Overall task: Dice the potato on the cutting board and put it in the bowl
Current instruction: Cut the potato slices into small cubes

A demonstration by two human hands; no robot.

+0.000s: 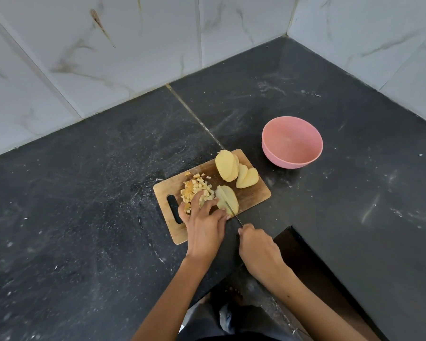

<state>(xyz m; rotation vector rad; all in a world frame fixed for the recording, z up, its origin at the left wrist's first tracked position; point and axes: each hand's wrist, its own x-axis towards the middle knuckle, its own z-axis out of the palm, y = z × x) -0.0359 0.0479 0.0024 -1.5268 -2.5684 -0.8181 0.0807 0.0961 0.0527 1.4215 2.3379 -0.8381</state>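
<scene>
A wooden cutting board (252, 196) lies on the dark counter. On it sit a pile of small potato cubes (197, 189), several thick potato slices (236, 169) at the far end, and a slice stack (228, 199) near the front edge. My left hand (204, 225) presses fingertips on that stack and on the cubes. My right hand (258, 244) grips a knife (231, 207) whose thin blade lies lengthwise across the stack. The pink bowl (292, 142) stands empty beyond the board's right corner.
The dark stone counter (84, 205) runs into a corner of white marble-tiled walls (108, 57). The counter's front edge has a cut-out (305, 262) just right of my right hand. A tile joint runs diagonally behind the board.
</scene>
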